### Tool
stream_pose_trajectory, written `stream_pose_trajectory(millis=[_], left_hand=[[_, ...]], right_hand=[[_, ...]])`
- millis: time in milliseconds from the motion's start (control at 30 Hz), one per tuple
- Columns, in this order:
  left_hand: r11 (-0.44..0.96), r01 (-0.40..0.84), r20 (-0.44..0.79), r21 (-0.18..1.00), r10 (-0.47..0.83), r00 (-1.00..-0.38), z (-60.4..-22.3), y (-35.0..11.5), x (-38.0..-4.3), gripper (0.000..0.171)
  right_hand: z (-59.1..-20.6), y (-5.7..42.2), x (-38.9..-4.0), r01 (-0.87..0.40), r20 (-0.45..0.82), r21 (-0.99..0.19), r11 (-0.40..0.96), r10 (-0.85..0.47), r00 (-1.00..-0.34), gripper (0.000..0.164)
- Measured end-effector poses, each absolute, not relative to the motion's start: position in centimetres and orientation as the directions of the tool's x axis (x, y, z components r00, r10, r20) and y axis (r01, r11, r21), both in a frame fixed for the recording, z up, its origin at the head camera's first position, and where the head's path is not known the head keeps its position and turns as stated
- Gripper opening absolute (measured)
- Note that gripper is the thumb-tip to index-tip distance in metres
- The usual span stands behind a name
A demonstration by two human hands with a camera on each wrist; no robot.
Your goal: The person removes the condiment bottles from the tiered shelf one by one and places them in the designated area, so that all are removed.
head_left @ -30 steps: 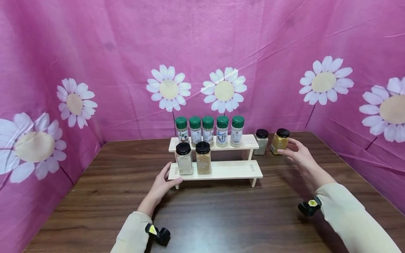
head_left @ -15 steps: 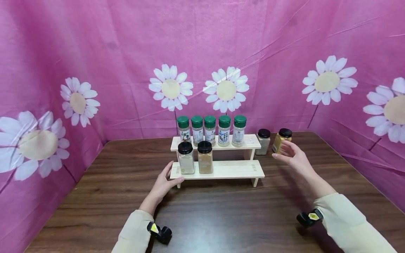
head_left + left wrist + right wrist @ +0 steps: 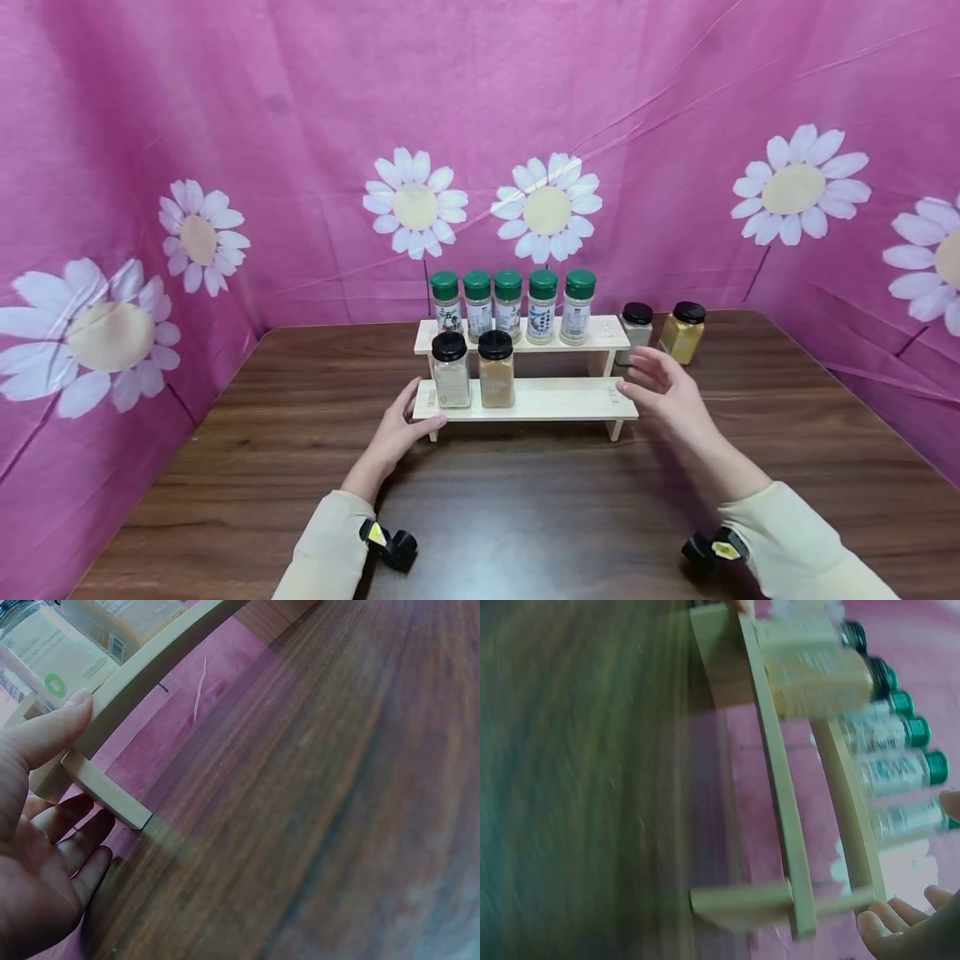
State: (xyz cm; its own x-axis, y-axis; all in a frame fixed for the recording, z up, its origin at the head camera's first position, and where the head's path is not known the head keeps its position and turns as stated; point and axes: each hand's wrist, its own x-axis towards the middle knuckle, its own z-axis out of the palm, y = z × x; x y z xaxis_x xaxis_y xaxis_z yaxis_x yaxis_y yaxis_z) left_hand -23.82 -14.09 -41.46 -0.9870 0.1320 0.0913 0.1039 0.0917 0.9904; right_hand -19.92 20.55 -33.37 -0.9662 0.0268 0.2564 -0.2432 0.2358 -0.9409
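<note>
- Bench (image 3: 525, 508): dark wood grain, smooth.
- Left hand (image 3: 397, 429): fingers relaxed, thumb resting on the rack's left end.
- Right hand (image 3: 663, 396): fingers loosely spread, holding nothing, just beside the rack's right end.
- Wooden rack (image 3: 558, 400): pale, two-stepped, mid-bench, long axis left to right, steps facing the person.
- Lower step: two square black-capped jars (image 3: 472, 371) of beige and tan powder, upright.
- Upper step: five green-capped bottles (image 3: 510, 304), upright in a row.
- Right of rack, on the bench: grey jar (image 3: 637, 327); yellow jar (image 3: 684, 332).
- Pink daisy cloth (image 3: 225, 125) behind.

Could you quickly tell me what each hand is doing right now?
Left hand: open, thumb resting on the left end of the rack.
Right hand: open, holding nothing, near the rack's right end.
</note>
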Motion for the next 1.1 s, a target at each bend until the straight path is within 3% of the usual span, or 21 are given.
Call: stream_pose_trajectory(millis=[533, 1100], left_hand=[[0.09, 0.088, 0.076, 0.992, 0.132, -0.988, -40.7, -13.8, -22.9, 0.077], [0.096, 0.112, 0.1, 0.989, 0.121, -0.988, -41.4, -14.0, -23.4, 0.078]], right_hand=[[-36.1, 13.2, -20.5, -0.243, 0.239, -0.968, 0.066, -0.067, -0.969, 0.055], [-36.9, 8.4, -23.1, -0.321, 0.314, -0.938, 0.129, -0.076, -0.946, 0.06]])
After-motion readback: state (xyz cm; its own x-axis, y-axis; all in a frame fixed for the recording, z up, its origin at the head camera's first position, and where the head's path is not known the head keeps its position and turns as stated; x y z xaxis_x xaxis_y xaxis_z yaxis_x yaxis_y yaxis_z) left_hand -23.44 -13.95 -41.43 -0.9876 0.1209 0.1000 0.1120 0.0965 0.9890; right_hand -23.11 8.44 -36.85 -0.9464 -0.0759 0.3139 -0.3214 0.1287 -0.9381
